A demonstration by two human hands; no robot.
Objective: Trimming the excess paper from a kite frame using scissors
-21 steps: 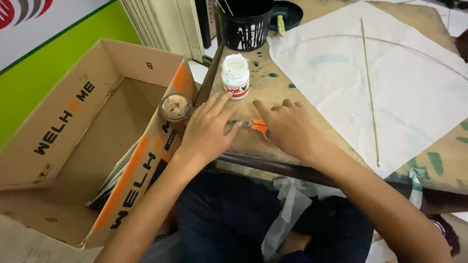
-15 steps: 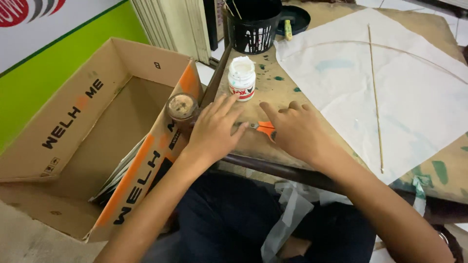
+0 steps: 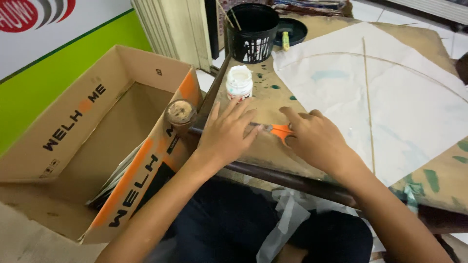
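My left hand (image 3: pixel 226 136) lies flat with fingers spread on the paint-stained table (image 3: pixel 265 100). Its fingertips rest on the blade end of a pair of orange-handled scissors (image 3: pixel 281 130). My right hand (image 3: pixel 317 141) covers the orange handle, fingers curled over it. The scissors lie on the table between both hands, mostly hidden. A white jar with a white lid (image 3: pixel 239 82) stands just beyond my left hand. A large white paper sheet (image 3: pixel 409 102) with a thin straight stick (image 3: pixel 369 107) on it lies to the right.
A black bucket (image 3: pixel 253 31) holding sticks stands at the back, beside a dark lid with a yellow tube (image 3: pixel 286 41). An open cardboard box (image 3: pixel 73 126) sits on the floor at left, a small round jar (image 3: pixel 181 112) at its corner. The table's dark front edge runs across my lap.
Both hands stay at the scissors. My left fingers have slid a little toward the blade, and the view has tilted slightly.
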